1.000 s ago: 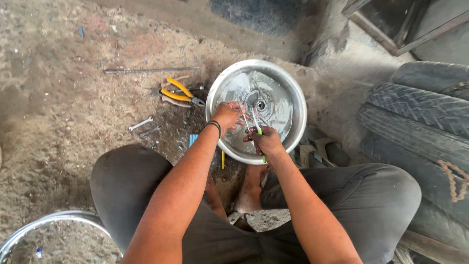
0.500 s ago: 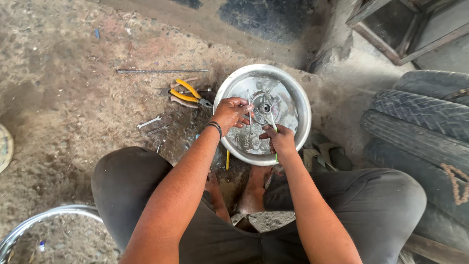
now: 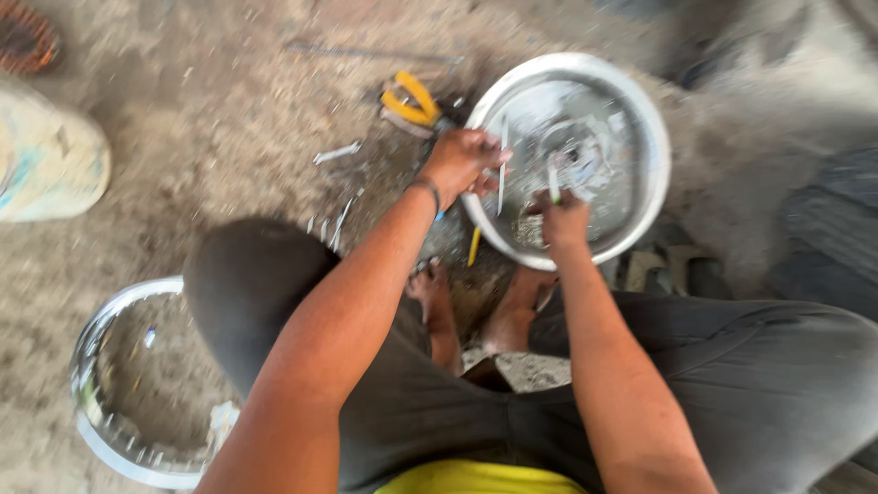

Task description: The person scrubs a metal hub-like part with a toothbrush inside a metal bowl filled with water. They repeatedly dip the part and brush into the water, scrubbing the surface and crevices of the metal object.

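Observation:
I squat over a round metal basin on the dirt ground, and the view is blurred. My left hand, a dark band on its wrist, holds a thin metal spoke at the basin's left rim. My right hand grips a thin tool with a pale handle at the basin's near edge. A metal hub-like part lies inside the basin.
Yellow-handled pliers lie left of the basin. A shiny wheel rim rests at lower left. Loose spokes and small metal bits are scattered on the dirt. A dark tyre sits at right. My bare feet are under the basin's near edge.
The view swung right and down, so the basin sits further right in frame. My hands stayed at the basin; the left hand now holds a spoke more upright.

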